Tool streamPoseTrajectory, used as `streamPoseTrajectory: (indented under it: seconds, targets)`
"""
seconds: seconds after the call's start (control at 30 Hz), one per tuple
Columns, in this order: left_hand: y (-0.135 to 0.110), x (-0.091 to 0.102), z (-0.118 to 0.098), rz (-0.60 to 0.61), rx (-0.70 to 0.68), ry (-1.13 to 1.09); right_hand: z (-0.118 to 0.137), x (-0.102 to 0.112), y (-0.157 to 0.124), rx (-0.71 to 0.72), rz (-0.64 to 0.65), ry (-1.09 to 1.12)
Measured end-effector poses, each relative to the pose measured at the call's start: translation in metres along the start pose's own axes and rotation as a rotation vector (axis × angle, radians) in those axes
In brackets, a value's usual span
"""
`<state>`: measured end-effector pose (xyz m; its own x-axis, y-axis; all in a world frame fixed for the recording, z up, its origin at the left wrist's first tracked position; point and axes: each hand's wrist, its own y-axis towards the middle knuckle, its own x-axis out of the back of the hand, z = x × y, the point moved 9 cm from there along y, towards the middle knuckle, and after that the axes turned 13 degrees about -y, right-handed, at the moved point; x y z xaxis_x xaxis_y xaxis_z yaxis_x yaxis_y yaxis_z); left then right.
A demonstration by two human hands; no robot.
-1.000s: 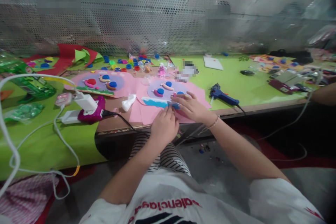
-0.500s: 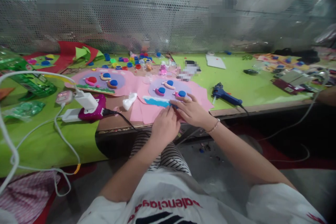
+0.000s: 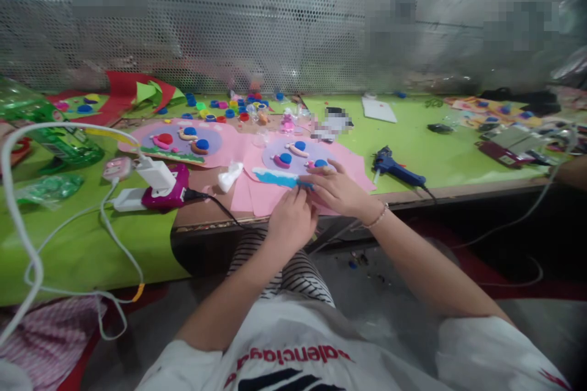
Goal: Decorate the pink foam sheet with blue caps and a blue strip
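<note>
A pink paper sheet [image 3: 251, 162] with a lilac oval [image 3: 298, 164] lies in front of me at the table edge. Several snail-like clay figures with blue shells, such as one snail [image 3: 282, 160], sit on the oval. Along its lower side runs a strip of blue clay [image 3: 275, 178]. My left hand [image 3: 292, 218] is closed, fingertips together at the right end of this strip; whatever they hold is hidden. Fingers stretched out, my right hand [image 3: 342, 191] rests on the paper, its fingertips touching the blue clay beside the left ones.
A similar pink sheet [image 3: 229, 139] with clay snails lies left. Nearby are a white crumpled wad [image 3: 230, 177], a purple power adapter [image 3: 178, 189] with cables, and a green bottle [image 3: 59, 140]. Small coloured tubs [image 3: 222, 119] stand behind. A blue glue gun [image 3: 398, 169] lies right.
The camera view has shifted slightly, so the table's things sit a little further right. Both hands stay at the blue clay strip, with only small finger movement.
</note>
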<state>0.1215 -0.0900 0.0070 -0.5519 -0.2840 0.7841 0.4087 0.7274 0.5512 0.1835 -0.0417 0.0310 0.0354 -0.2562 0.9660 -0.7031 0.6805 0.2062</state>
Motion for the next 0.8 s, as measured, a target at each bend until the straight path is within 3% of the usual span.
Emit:
streamPoseTrajectory:
  seconds: [0.23, 0.47, 0.67, 0.8]
  targets:
    - [0.0, 0.002, -0.001, 0.03, 0.002, -0.015, 0.01, -0.01, 0.003, 0.01, 0.03, -0.044]
    - [-0.001, 0.0, -0.001, 0.033, -0.002, 0.002, -0.014, -0.002, 0.003, -0.11, -0.053, 0.042]
    - [0.001, -0.001, -0.001, 0.065, 0.021, -0.002, 0.006, -0.01, 0.008, 0.031, 0.007, 0.02]
    - [0.001, 0.0, 0.0, 0.048, 0.031, 0.003, 0.004, -0.007, 0.01, 0.012, 0.041, 0.074]
